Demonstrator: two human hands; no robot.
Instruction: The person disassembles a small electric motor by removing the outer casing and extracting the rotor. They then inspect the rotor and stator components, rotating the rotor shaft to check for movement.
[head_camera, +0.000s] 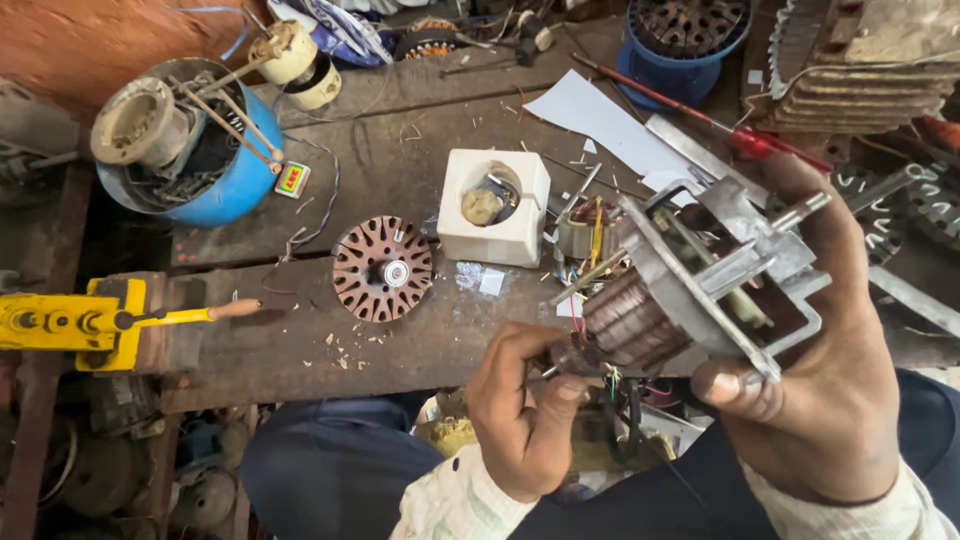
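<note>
Held above bench (400, 170): motor (680, 290), right hand (830, 400) grip closed around metal frame; left hand (520, 410) grip pinching wires (610, 385). Probably heavy, stiff; wires fragile, better grasped at frame.

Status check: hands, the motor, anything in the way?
Right hand cradles motor assembly. Left hand pinches its wires. Nothing blocking.

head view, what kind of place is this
Probably a small motor repair workshop. The right hand holds a wound motor assembly, a laminated rotor disc lies on the worn wooden bench, and a red screwdriver lies nearby.
</note>
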